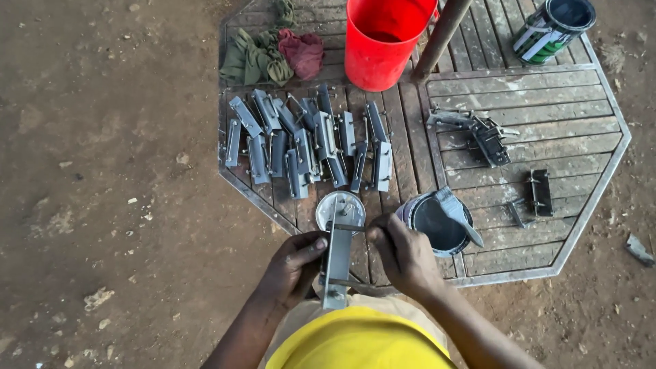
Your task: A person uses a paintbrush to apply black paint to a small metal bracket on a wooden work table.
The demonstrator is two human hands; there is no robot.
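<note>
Both my hands hold one grey-painted metal latch piece (337, 256) upright over the near edge of an octagonal wooden table (547, 102). My left hand (295, 263) grips its left side. My right hand (403, 253) pinches a thin rod at its top right. Just beyond the piece lies a round tin lid (352, 205). To the right of my right hand stands an open tin of grey paint (441, 225) with a paintbrush (456, 213) resting across it.
Several grey-painted latch pieces (307, 140) lie in rows on the table's left half. Darker unpainted pieces (488, 137) lie at the right, another dark piece (540, 191) nearer. A red bucket (383, 41), rags (273, 55), a pole and a second tin (553, 27) stand at the back. Dirt ground surrounds.
</note>
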